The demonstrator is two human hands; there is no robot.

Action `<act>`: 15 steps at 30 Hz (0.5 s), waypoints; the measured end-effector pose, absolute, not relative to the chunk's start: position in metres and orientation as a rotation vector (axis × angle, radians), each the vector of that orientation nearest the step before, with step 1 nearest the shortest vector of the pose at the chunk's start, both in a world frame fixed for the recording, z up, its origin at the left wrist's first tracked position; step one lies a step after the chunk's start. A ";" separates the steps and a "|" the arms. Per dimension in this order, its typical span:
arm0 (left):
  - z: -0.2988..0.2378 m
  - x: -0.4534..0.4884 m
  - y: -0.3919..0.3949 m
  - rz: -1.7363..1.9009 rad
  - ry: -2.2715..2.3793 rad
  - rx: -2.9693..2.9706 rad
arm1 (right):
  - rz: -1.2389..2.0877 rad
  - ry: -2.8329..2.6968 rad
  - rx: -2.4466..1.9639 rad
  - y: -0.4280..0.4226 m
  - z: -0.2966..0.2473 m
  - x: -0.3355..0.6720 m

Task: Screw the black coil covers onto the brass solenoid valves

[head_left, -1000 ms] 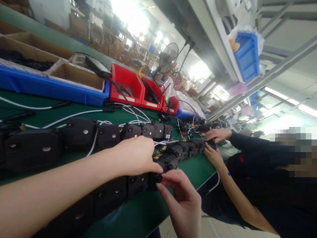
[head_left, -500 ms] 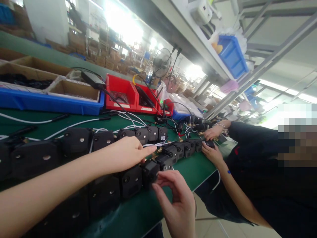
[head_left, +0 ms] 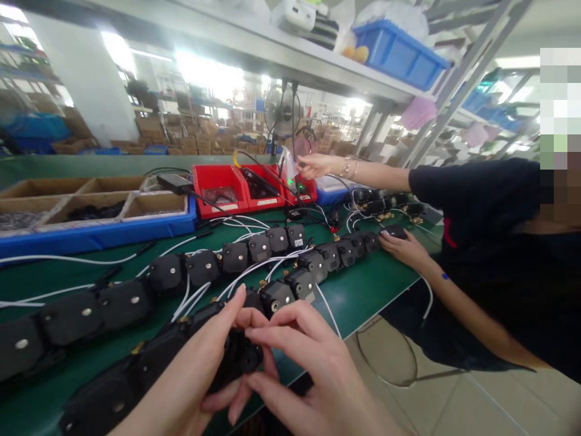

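Note:
A black box-shaped unit [head_left: 240,356] with a round black knob is held low in front of me at the bench edge. My left hand [head_left: 222,357] is curled around it from the left and hides much of it. From the other side, my right hand [head_left: 313,357] has thumb and fingers closed at the knob end; whether a separate small part is between them is hidden. Just beyond my hands runs a front row of similar black units [head_left: 299,284] with brass fittings. A second row of black units [head_left: 204,266] stands behind, with white cables [head_left: 272,260] between.
On my right, a co-worker's hand [head_left: 313,165] reaches to the red bins [head_left: 220,191]; the other hand [head_left: 403,248] holds a black unit. A divided blue tray [head_left: 113,227] stands back left. Overhead, a shelf bears a blue crate [head_left: 399,54].
My left hand has come back from over the rows toward me, and both hands now meet around a black unit. The co-worker's far hand has risen to the red bins. My view has levelled.

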State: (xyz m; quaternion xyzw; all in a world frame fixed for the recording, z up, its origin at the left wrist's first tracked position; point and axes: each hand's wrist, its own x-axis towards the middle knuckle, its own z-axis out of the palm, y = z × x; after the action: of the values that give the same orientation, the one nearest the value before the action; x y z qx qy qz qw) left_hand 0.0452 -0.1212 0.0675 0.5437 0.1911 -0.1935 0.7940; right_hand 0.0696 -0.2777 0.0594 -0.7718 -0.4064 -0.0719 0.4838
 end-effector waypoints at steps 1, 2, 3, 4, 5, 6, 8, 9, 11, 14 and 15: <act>0.066 0.044 -0.124 -0.400 0.425 1.178 | -0.137 -0.983 -1.900 -0.278 0.059 0.068; 0.063 0.042 -0.126 -0.384 0.431 1.186 | -0.115 -0.981 -1.915 -0.278 0.058 0.067; 0.061 0.040 -0.128 -0.369 0.434 1.194 | -0.105 -0.985 -1.921 -0.279 0.057 0.066; 0.059 0.038 -0.130 -0.362 0.439 1.198 | -0.098 -0.989 -1.913 -0.280 0.056 0.065; 0.056 0.036 -0.131 -0.367 0.447 1.200 | -0.088 -0.983 -1.888 -0.281 0.054 0.064; 0.053 0.034 -0.132 -0.369 0.465 1.204 | -0.071 -0.954 -1.846 -0.283 0.052 0.064; 0.049 0.029 -0.132 -0.363 0.514 1.222 | 0.015 -0.835 -1.701 -0.286 0.046 0.065; 0.048 0.026 -0.132 -0.351 0.532 1.228 | 0.081 -0.753 -1.591 -0.287 0.041 0.066; 0.049 0.023 -0.133 -0.327 0.524 1.238 | 0.237 -0.580 -1.326 -0.289 0.032 0.068; 0.051 0.020 -0.136 -0.425 0.386 1.238 | 0.437 -0.341 -0.992 -0.289 0.019 0.069; 0.050 0.020 -0.137 -0.467 0.347 1.227 | 0.488 -0.276 -0.921 -0.289 0.016 0.069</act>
State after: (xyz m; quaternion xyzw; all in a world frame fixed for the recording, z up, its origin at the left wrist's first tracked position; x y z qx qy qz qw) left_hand 0.0200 -0.1372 0.0504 0.5676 0.1604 -0.2159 0.7781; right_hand 0.0686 -0.2885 0.0158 -0.4385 -0.1312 0.2322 0.8583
